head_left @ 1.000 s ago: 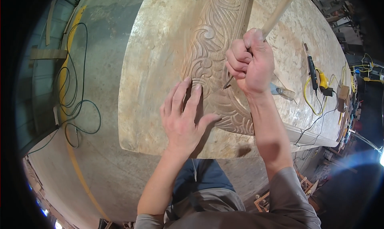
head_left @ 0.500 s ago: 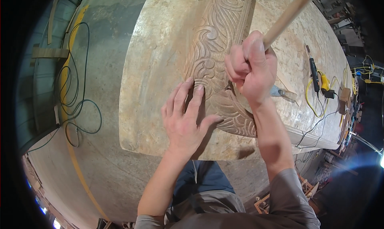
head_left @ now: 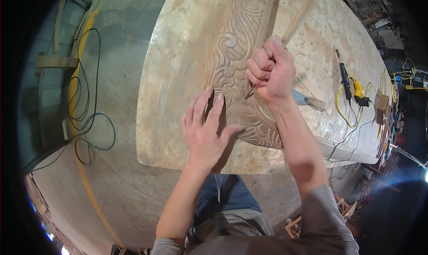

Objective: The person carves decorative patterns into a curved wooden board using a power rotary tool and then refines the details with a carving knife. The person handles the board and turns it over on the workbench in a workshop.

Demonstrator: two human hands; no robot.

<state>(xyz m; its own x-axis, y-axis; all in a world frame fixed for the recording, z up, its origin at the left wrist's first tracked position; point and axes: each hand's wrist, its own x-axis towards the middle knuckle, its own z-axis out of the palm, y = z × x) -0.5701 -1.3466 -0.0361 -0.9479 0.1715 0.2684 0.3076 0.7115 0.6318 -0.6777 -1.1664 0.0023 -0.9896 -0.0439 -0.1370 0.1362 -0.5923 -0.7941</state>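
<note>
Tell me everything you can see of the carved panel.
The carved panel is brown and looks wooden, long, with raised scrolls and curling grooves. It lies on the pale tabletop, its far end cut off by the picture's upper edge. The left hand rests on its left side; a wooden-handled carving tool in the right hand points at it, contact unclear.

The right hand (head_left: 272, 70) hides the middle of the wooden-handled tool (head_left: 298, 23); above the grip, its handle is blurred. Below the grip, the tip (head_left: 249, 93) is too small to tell whether it touches the carved board (head_left: 234, 45). Beyond the grip, the top edge cuts off the board. Right of the grip, the wrist (head_left: 280, 102) hides a blue tool's (head_left: 300, 98) end.
</note>
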